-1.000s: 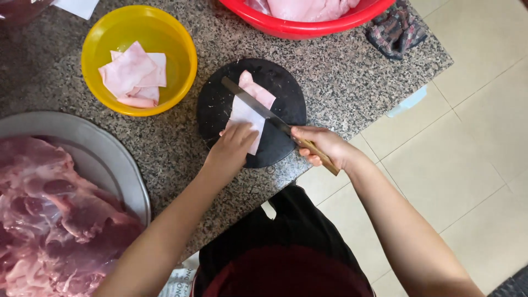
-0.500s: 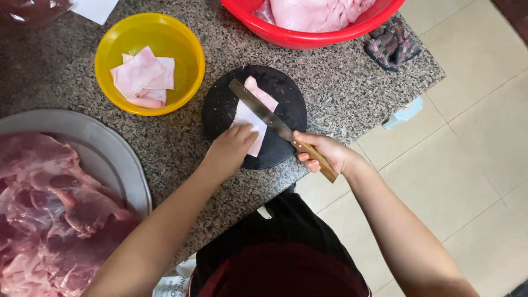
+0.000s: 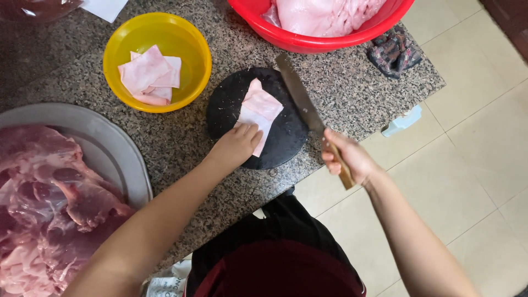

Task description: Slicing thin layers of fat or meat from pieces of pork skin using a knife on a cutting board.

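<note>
A pale pink slab of meat [image 3: 262, 107] lies on a round black cutting board [image 3: 225, 102] near the counter's front edge. My left hand [image 3: 237, 145] presses down on the slab's near end, fingers curled over it. My right hand [image 3: 347, 157] grips the wooden handle of a long knife [image 3: 300, 93]. The blade is lifted off the meat and points away over the board's right side. A yellow bowl [image 3: 190, 41] to the left of the board holds cut pink slices [image 3: 149, 73].
A large metal basin [image 3: 118, 148] of raw red meat [image 3: 49, 203] sits at the left. A red tub [image 3: 308, 39] of pale meat stands at the back. A dark cloth [image 3: 393, 52] lies at the speckled stone counter's [image 3: 346, 82] right corner. Tiled floor is to the right.
The knife lay across the meat before; now my right hand has drawn it up and to the right, off the slab. My left hand stays on the meat.
</note>
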